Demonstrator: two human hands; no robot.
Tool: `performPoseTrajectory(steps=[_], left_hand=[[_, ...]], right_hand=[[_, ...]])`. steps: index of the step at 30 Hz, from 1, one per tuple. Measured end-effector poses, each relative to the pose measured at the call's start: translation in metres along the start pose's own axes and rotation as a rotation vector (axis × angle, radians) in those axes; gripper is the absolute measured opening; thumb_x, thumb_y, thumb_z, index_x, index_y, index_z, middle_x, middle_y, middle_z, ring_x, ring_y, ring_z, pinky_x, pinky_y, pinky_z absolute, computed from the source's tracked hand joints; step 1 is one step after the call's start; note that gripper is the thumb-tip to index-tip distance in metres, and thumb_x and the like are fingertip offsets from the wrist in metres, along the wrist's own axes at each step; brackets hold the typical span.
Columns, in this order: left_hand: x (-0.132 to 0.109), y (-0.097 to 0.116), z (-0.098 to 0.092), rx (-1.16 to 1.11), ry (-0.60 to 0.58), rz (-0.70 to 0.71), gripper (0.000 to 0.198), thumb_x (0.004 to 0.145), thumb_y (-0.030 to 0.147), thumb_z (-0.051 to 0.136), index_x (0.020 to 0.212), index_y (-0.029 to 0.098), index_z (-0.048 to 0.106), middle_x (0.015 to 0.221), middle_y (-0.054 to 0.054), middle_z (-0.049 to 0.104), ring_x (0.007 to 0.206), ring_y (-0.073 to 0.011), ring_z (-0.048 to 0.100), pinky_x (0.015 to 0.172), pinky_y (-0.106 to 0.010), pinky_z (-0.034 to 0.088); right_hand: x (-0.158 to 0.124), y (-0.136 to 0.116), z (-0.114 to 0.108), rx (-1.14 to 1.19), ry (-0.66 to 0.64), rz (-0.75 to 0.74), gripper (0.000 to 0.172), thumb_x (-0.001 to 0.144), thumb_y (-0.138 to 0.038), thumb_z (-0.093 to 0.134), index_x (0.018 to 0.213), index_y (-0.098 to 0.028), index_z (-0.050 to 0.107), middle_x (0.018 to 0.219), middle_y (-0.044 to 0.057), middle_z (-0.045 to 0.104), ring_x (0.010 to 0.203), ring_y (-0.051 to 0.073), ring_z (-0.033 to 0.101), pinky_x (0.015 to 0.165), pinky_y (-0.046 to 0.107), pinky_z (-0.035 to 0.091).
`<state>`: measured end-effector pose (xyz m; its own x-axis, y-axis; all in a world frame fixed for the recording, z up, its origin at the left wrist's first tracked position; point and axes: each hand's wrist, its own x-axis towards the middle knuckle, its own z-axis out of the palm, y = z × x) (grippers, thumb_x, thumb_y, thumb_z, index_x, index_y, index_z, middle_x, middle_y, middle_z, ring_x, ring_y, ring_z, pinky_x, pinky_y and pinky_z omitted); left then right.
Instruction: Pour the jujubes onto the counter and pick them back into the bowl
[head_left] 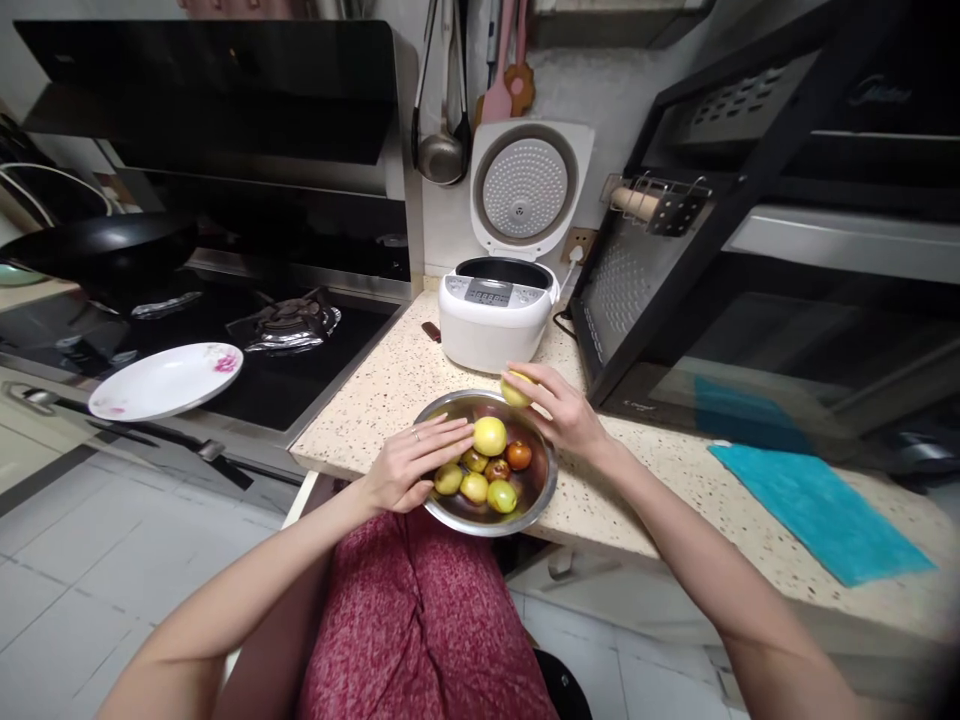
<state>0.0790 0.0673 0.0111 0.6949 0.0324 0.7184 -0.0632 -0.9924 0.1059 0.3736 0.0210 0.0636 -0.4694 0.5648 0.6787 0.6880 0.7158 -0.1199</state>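
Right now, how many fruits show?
8: one yellow fruit in the right hand; in the silver metal bowl, a large yellow fruit behind, two reddish fruits centre and right, four yellowish fruits left and front. Some may be hidden.

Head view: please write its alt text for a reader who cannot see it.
A person's right hand holds a yellow fruit at the far rim of a metal bowl of other fruits, while the left hand extends over the bowl's left side. Behind stands an open white rice cooker; a wok is at left, a blue cloth at right.
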Motion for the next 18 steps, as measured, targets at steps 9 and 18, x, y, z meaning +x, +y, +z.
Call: performPoseTrajectory(steps=[9, 18], left_hand=[[-0.002, 0.0, 0.002, 0.02, 0.058, -0.007, 0.066, 0.106, 0.051, 0.014, 0.153, 0.012, 0.041, 0.15, -0.018, 0.053, 0.144, -0.0273, 0.048, 0.115, -0.052, 0.048], [-0.001, 0.002, 0.002, 0.037, 0.114, 0.034, 0.062, 0.107, 0.046, 0.017, 0.152, 0.01, 0.041, 0.148, -0.018, 0.054, 0.14, -0.026, 0.053, 0.112, -0.049, 0.052]], right_hand=[[0.001, -0.042, 0.004, 0.223, -0.066, -0.15, 0.055, 0.097, -0.017, 0.056, 0.151, -0.024, 0.044, 0.142, 0.015, 0.059, 0.13, 0.027, 0.059, 0.104, 0.049, 0.055], [0.001, -0.044, 0.002, 0.331, -0.173, -0.156, 0.053, 0.096, -0.024, 0.063, 0.147, -0.027, 0.05, 0.137, 0.01, 0.065, 0.127, 0.025, 0.061, 0.105, 0.048, 0.051]])
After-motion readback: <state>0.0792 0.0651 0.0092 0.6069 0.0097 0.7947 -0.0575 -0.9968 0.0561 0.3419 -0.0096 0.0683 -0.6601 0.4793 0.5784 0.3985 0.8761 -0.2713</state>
